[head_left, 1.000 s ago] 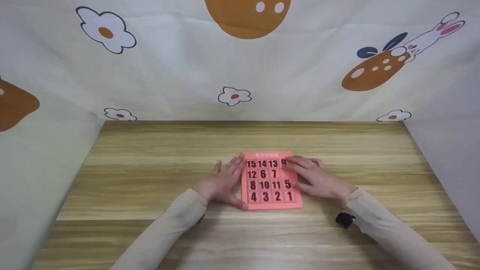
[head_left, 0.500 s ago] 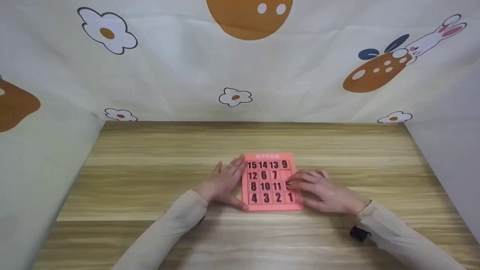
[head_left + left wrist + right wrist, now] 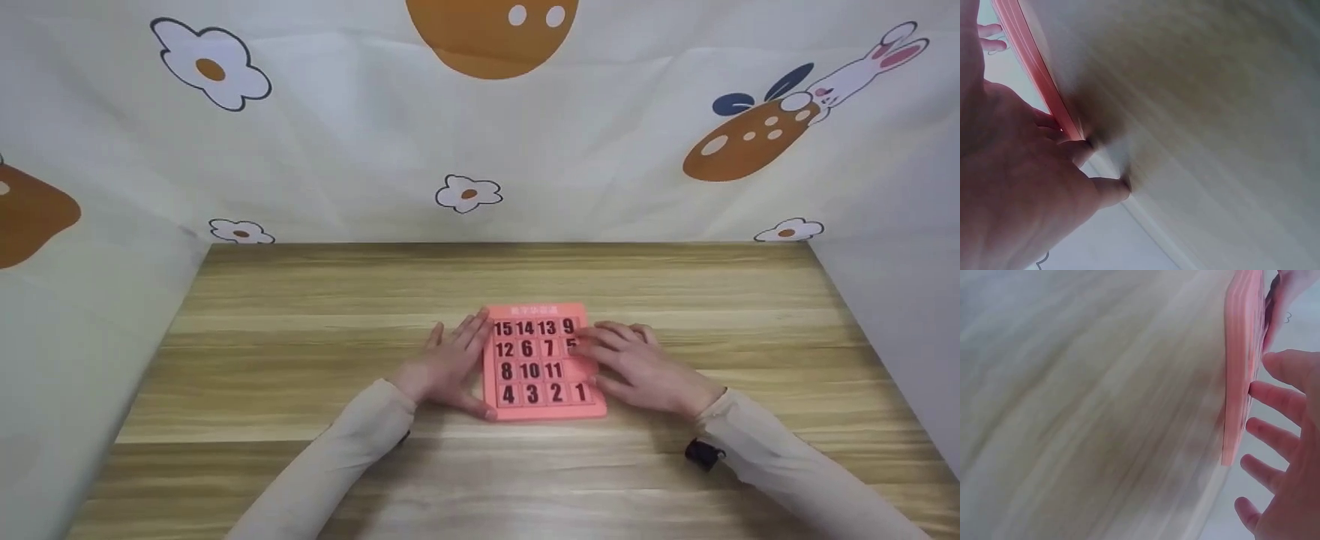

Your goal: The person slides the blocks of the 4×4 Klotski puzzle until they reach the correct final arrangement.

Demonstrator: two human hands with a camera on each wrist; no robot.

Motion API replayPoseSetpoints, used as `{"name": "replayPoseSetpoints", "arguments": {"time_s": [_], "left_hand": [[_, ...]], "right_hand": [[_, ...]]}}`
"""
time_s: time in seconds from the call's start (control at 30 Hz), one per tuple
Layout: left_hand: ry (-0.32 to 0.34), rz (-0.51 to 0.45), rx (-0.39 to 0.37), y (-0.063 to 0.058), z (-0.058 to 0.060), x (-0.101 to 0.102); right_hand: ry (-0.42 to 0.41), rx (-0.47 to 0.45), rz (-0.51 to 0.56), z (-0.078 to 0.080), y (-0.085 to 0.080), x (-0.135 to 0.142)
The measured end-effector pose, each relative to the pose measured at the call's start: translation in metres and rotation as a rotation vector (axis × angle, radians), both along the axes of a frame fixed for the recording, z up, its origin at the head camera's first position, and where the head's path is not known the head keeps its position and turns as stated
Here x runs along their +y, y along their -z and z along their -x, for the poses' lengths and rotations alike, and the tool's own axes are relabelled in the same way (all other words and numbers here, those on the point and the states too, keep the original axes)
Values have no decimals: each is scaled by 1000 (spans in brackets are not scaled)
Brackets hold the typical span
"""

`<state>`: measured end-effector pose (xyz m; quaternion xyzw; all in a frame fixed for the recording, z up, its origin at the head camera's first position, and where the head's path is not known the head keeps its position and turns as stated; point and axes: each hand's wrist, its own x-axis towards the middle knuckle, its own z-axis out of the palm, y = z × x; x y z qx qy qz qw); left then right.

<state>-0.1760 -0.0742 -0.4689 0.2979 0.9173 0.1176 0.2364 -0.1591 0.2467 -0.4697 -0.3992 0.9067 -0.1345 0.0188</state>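
Note:
A pink number slide puzzle [image 3: 551,412] lies flat on the table, its tiles bearing black numerals. My left hand [image 3: 448,367] rests along its left side, fingers straight, with the thumb at the near left corner. At the right side my right hand [image 3: 645,369] has its fingers spread over the rim. A fingertip presses the 5 tile [image 3: 571,343] in the second row, covering part of the numeral. Directly below that tile is the vacant slot in the third row. In the right wrist view the index fingertip [image 3: 1261,389] meets the puzzle's top face.
The wood-grain table [image 3: 337,300] reaches back to a pale cloth [image 3: 337,150] printed with flowers, fruit and a rabbit. Pale side walls [image 3: 892,315] flank the table. A small black device [image 3: 703,454] hangs at the right sleeve.
The right hand moves from the 9 tile down to the 5, then back up with it. The 5 tile slides from the third row into the second. The left hand stays put.

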Motion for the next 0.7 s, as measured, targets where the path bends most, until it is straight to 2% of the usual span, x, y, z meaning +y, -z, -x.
{"name": "replayPoseSetpoints", "arguments": {"time_s": [0.17,0.47,0.7], "left_hand": [[1,-2,1,1,0,0],[8,-7,14,0,-1,-1],[5,-15,5,-2,-1,0]], "right_hand": [[-5,2,-9,-2,2,2],[-27,-69,-10,-1,-1,3],[-72,-40,19,-3,-2,6]]}}
